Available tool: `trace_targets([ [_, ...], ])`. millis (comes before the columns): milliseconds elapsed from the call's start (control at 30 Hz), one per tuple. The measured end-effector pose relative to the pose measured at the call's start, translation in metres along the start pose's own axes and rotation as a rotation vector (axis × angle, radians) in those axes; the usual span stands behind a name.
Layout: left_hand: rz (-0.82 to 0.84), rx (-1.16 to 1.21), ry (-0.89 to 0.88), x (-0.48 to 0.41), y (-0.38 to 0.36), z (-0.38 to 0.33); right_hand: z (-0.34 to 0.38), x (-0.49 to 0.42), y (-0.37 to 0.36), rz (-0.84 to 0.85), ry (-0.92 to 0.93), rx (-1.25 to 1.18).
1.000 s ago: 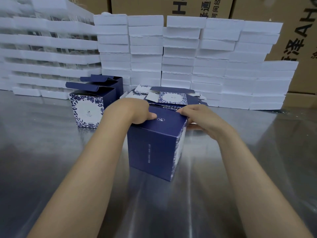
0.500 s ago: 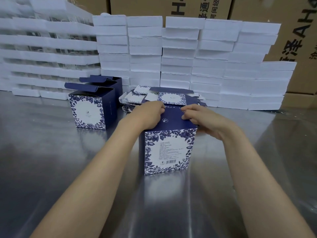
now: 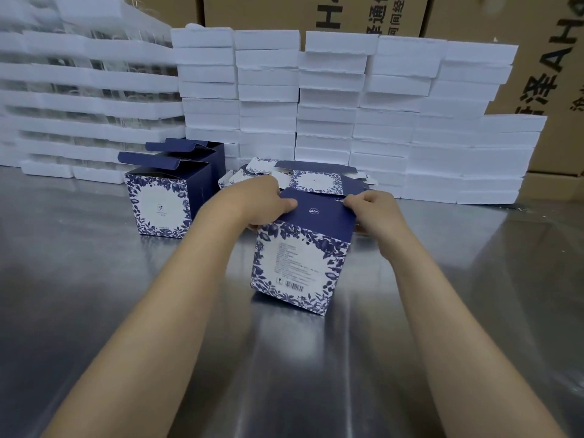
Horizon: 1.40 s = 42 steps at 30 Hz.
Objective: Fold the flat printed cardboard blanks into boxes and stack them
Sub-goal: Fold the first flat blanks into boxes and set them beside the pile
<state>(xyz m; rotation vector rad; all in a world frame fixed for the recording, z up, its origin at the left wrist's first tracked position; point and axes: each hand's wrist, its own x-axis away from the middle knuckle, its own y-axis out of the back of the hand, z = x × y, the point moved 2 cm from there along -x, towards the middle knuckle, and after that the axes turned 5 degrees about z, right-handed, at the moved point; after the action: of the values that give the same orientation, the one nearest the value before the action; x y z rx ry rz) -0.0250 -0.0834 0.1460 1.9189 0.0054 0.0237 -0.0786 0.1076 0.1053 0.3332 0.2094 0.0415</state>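
A navy and white floral box (image 3: 300, 267) stands on the metal table (image 3: 79, 295), its barcode face toward me and its navy flap on top. My left hand (image 3: 256, 200) grips the box's upper left corner, thumb on the flap. My right hand (image 3: 376, 210) pinches the flap's far right corner. Behind the box lies a pile of flat printed blanks (image 3: 313, 178). Two folded boxes (image 3: 167, 197) with raised lids stand to the left, one behind the other.
White foam blocks (image 3: 347, 115) are stacked in a wall along the back, with more foam trays (image 3: 79, 99) at the left. Brown cartons (image 3: 537, 74) stand behind them.
The box was turned from its plain navy side to its barcode face. It then tilted and shifted slightly right, with both hands staying on its top flap.
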Motion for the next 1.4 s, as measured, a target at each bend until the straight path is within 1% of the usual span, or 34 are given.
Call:
trace_targets([
  [67, -0.014, -0.019, 0.011, -0.001, -0.002, 0.0, 0.006, 0.003, 0.006, 0.126, -0.044, 0.037],
  [167, -0.103, 0.038, 0.014, -0.003, -0.005, 0.001, 0.018, 0.016, 0.017, 0.427, -0.103, 0.059],
  [233, -0.122, 0.062, 0.003, -0.005, -0.008, -0.001, 0.023, 0.021, 0.022, 0.581, -0.115, 0.085],
  [300, -0.121, 0.049, -0.007, -0.008, -0.014, -0.005, 0.025, 0.024, 0.021, 0.652, -0.143, 0.098],
  [367, -0.114, 0.0, -0.017, -0.01, -0.022, -0.009, 0.025, 0.024, 0.018, 0.663, -0.171, 0.087],
  [467, -0.068, -0.038, -0.054, -0.01, -0.023, -0.012, 0.022, 0.022, 0.013, 0.625, -0.217, 0.056],
  [633, -0.028, -0.035, -0.128, -0.008, -0.02, -0.009, 0.017, 0.018, -0.001, 0.484, -0.254, -0.015],
  [867, 0.001, -0.043, -0.163, -0.007, -0.02, -0.011, 0.013, 0.01, -0.023, 0.279, -0.104, -0.114],
  [933, -0.02, -0.034, -0.17, -0.004, -0.019, -0.013, 0.01, 0.009, -0.028, 0.226, -0.071, -0.155],
  [1033, -0.087, -0.027, -0.211, 0.006, -0.016, -0.024, 0.006, 0.008, -0.031, 0.226, -0.023, -0.178],
  [1067, -0.117, -0.066, -0.201, 0.008, -0.017, -0.028, 0.005, 0.007, -0.032, 0.225, -0.04, -0.201],
  [1100, -0.134, -0.126, -0.147, 0.011, -0.018, -0.033, 0.005, 0.007, -0.032, 0.211, -0.07, -0.222],
  [1167, -0.079, -0.203, 0.043, 0.016, -0.021, -0.039, 0.003, 0.005, -0.031, 0.123, -0.111, -0.191],
  [1200, -0.037, -0.204, 0.102, 0.018, -0.024, -0.042, 0.002, 0.003, -0.029, 0.056, -0.101, -0.163],
  [1233, -0.011, -0.202, 0.114, 0.02, -0.025, -0.045, 0.0, 0.002, -0.026, -0.013, -0.077, -0.151],
  [1300, 0.007, -0.2, 0.074, 0.021, -0.024, -0.046, -0.003, 0.002, -0.02, -0.124, -0.024, -0.156],
  [1400, 0.012, -0.159, -0.014, 0.016, -0.018, -0.034, -0.008, 0.006, -0.016, -0.167, 0.029, -0.126],
])
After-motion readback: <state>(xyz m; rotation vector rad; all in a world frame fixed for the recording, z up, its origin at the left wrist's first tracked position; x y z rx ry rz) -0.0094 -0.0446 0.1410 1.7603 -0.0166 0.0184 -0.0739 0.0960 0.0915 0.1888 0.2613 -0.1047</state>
